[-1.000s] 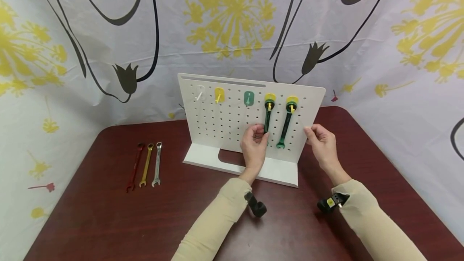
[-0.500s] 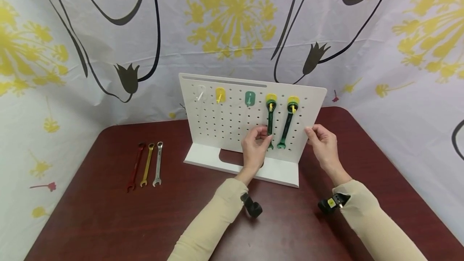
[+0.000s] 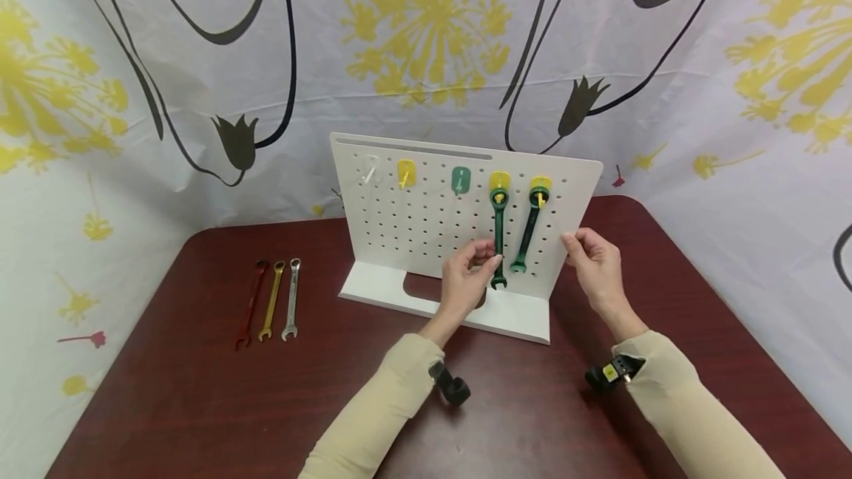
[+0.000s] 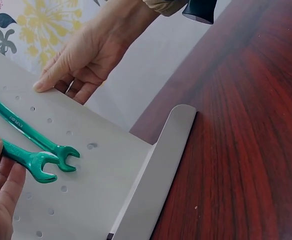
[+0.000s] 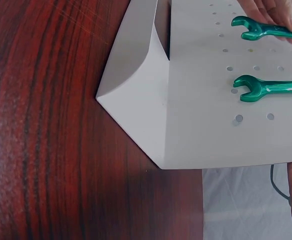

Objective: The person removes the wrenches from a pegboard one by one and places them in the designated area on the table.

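Green wrench (image 3: pixel 499 229) — pinched by left hand (image 3: pixel 464 276), right hand (image 3: pixel 595 263) gripping white pegboard (image 3: pixel 399 211)

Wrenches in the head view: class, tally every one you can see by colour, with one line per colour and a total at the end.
Green wrenches: 2
Red wrench: 1
Gold wrench: 1
Silver wrench: 1
Total: 5
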`<action>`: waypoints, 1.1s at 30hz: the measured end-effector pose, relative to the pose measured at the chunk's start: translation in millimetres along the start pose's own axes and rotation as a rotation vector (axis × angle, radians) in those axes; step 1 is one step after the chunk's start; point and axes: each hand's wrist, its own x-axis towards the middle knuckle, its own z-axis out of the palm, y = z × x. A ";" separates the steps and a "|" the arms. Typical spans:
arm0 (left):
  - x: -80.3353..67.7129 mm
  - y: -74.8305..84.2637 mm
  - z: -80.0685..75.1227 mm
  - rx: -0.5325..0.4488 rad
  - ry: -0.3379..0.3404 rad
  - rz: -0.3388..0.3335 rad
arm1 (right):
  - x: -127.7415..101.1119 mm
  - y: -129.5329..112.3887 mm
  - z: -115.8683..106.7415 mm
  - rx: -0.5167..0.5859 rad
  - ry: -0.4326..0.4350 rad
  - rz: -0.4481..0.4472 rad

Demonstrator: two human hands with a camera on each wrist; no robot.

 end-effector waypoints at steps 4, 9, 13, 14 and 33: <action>-2.2 2.9 -2.9 0.010 -0.017 -0.013 | -0.1 0.3 -0.1 -0.008 0.009 0.007; -4.5 6.8 -6.5 0.027 -0.035 -0.033 | 0.0 0.4 -0.1 -0.013 0.018 0.017; -5.0 -3.0 -6.6 0.024 -0.046 -0.073 | 0.1 0.4 0.1 -0.020 0.023 0.019; -5.1 -7.0 -6.5 0.018 -0.049 -0.083 | 0.3 0.5 0.2 -0.010 0.021 0.017; -13.7 -4.8 -24.9 -0.132 -0.202 -0.279 | 0.3 -0.2 -0.1 0.011 0.010 0.013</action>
